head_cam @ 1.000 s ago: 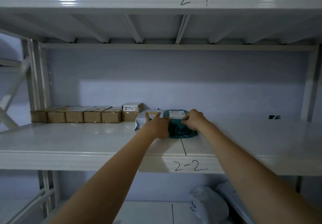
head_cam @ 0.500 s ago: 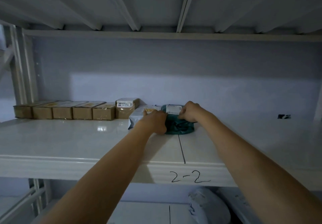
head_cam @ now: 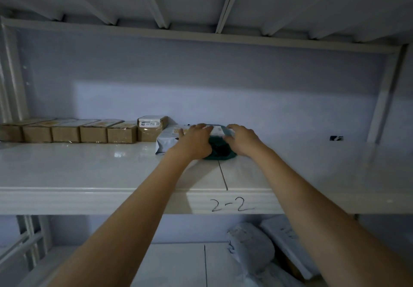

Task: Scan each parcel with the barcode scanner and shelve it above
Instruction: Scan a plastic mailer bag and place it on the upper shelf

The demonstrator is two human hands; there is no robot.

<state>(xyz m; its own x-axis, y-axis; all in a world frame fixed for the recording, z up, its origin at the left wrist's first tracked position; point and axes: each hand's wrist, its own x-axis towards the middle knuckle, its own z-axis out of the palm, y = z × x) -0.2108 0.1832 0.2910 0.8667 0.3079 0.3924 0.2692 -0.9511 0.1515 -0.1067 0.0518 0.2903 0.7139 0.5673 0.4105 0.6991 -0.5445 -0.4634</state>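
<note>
Shelving marked "2-2" (head_cam: 89, 170) carries a row of brown cardboard boxes (head_cam: 67, 131) along its back left. Just right of them lies a white mailer bag (head_cam: 166, 139), touching a dark green parcel (head_cam: 220, 150) with a white label. Left hand (head_cam: 196, 140) rests flat, fingers straight, across both bags; right hand (head_cam: 241, 139) presses open-fingered on the green parcel.

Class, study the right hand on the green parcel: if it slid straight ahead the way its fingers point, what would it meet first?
Probably the back wall. The right hand points across the green parcel toward it; nothing else shows beyond, though depth is unclear.
</note>
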